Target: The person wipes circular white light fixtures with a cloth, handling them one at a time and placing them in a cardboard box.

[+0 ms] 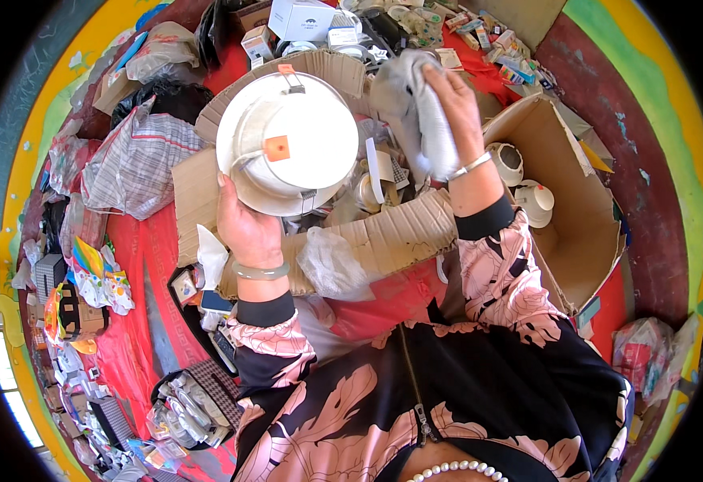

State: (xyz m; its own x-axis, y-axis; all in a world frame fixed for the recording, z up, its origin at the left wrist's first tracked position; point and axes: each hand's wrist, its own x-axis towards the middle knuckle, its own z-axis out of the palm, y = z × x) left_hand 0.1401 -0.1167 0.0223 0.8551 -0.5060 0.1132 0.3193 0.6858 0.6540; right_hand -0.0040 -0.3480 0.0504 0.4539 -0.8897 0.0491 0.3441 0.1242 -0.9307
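My left hand (248, 229) grips a round white recessed downlight (319, 120) by its lower rim. The lamp's back faces up, showing metal spring clips and small orange tags. A grey-white cloth (422, 112) hangs bunched in my right hand (457, 108), off to the right of the lamp and apart from it. Below both hands stands an open cardboard box (391, 233) holding a jumble of lamp parts and other small items. Crumpled clear plastic (331, 261) lies over its near flap.
Another open carton (580, 217) on the right holds white downlights (534, 202). At left sit a checked woven bag (138, 157) and red sheeting (130, 337). A houndstooth-patterned box (199, 402) with wrapped items stands at lower left. Small boxes (299, 18) crowd the far side.
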